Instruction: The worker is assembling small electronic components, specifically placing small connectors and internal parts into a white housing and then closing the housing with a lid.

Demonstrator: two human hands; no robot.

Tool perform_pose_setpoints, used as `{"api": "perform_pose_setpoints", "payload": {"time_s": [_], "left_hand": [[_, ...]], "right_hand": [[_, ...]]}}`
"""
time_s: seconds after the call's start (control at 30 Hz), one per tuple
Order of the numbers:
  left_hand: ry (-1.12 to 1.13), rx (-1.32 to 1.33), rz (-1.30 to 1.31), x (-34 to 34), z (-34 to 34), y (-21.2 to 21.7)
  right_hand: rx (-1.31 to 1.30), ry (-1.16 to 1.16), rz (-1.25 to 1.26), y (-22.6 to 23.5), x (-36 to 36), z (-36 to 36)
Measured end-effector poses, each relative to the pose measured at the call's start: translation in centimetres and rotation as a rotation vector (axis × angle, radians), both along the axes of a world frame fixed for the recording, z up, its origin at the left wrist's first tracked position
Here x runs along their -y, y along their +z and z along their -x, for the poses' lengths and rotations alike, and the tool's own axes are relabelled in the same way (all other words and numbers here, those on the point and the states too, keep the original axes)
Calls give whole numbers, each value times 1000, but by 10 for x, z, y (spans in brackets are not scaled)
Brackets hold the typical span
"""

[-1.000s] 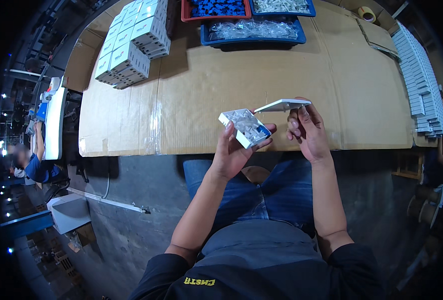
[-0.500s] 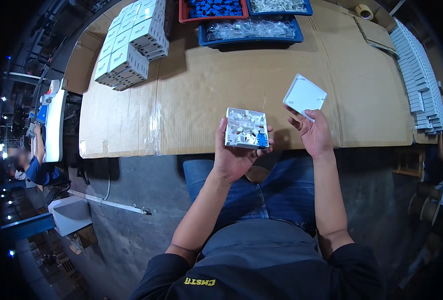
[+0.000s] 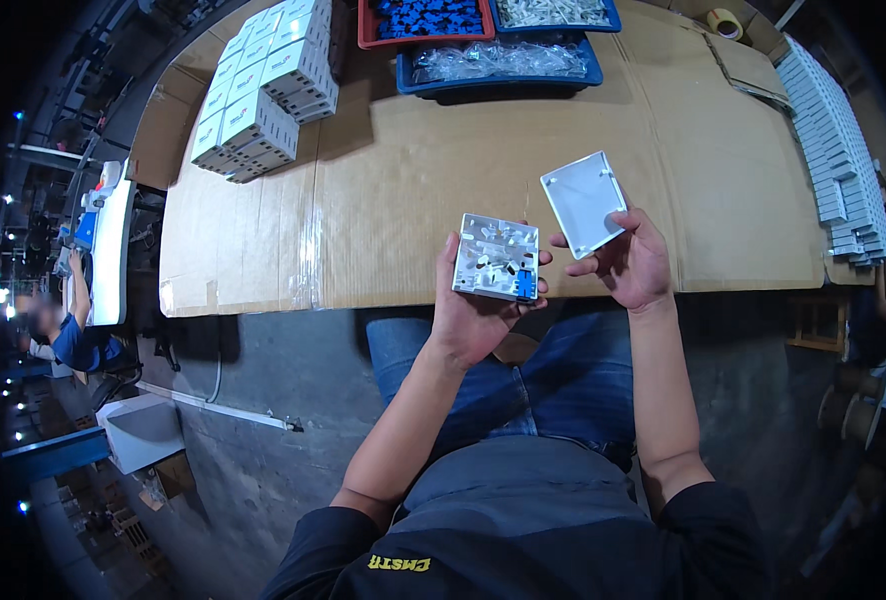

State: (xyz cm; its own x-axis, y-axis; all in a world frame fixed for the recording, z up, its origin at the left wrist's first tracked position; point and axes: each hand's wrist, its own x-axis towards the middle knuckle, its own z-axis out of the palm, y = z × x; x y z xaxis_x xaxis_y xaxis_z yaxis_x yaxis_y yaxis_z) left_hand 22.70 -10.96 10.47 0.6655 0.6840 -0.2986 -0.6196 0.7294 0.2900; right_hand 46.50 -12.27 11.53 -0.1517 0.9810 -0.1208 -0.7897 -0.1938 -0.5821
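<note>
My left hand (image 3: 468, 318) is closed round the sides of a square white plastic box base (image 3: 490, 248), its open face up. Moulded posts and small parts show inside it, and a blue adapter (image 3: 527, 285) sits in its near right corner. To the right, a square white cover (image 3: 585, 203) is pinched at its lower right corner by my right hand (image 3: 635, 262). The cover is tilted, with its hollow inner side toward me and small pegs at its corners. Base and cover are apart, both held above the table's near edge.
White boxes (image 3: 253, 125) are stacked at the far left of the cardboard-covered table (image 3: 393, 190). At the back stand a red bin (image 3: 368, 30) of blue parts and blue bins (image 3: 503, 88) of clear bags and white pieces. Flat white pieces (image 3: 833, 160) line the right edge, near a tape roll (image 3: 725, 23).
My right hand has turned the cover and brought it left, closer to the base, so its inner side now shows. The base has shifted slightly right in my left hand.
</note>
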Motion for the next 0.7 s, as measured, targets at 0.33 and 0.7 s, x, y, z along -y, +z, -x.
{"api": "perform_pose_setpoints", "payload": {"time_s": [0.33,0.7], "left_hand": [[3,-21,-3,3,3,2],[11,-111,107,1,-1,-9]], "right_hand": [[-324,71,-88,6,-5,3],[108,167,-130,17,-36,1]]}}
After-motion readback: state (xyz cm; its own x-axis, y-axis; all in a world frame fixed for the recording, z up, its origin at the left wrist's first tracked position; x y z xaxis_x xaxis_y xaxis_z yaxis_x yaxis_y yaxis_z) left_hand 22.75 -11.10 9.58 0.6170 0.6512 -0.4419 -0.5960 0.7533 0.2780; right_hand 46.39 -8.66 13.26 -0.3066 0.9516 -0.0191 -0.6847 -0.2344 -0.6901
